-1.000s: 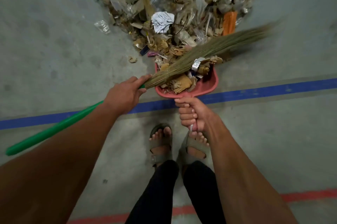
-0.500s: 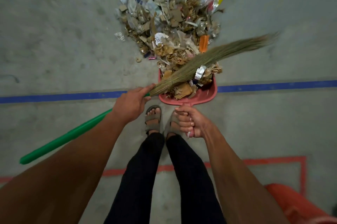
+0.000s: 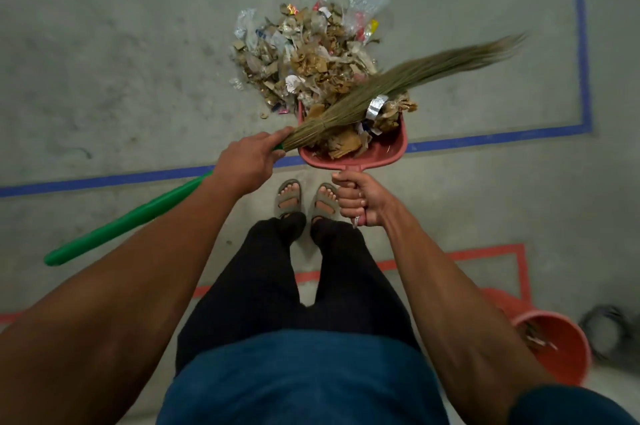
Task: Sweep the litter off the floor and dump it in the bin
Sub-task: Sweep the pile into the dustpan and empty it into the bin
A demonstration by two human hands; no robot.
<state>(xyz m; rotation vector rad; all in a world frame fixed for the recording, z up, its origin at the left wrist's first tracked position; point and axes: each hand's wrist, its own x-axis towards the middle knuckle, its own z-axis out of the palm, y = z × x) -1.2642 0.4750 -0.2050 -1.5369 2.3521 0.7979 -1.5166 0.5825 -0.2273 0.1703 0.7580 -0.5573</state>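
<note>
Nearest of all, at the lower right edge, an orange bin is seen just beside the right forearm, with a few scraps already lying inside it; it appears to have been kept within easy turning reach for the dump. Further out, the handle of a red dustpan is clenched in the right hand, all fingers wrapped round it, so that the pan can be carried level and nothing spills. To the other side, the broom is gripped by the left hand right where the green handle meets the grass bristles, a short hold that probably gives close control. The two hands are held apart, one on each tool. The bristles are laid slantwise across the pan's mouth, seemingly to pin the load down. The pan is partly filled with torn cardboard, crumpled paper and a strip of silver tape. Beyond its front lip, the litter pile is left on the grey floor, past the blue floor line: cardboard bits, plastic wrappers and paper. Most of the litter is judged to be unswept, so several more loads would be needed.
</note>
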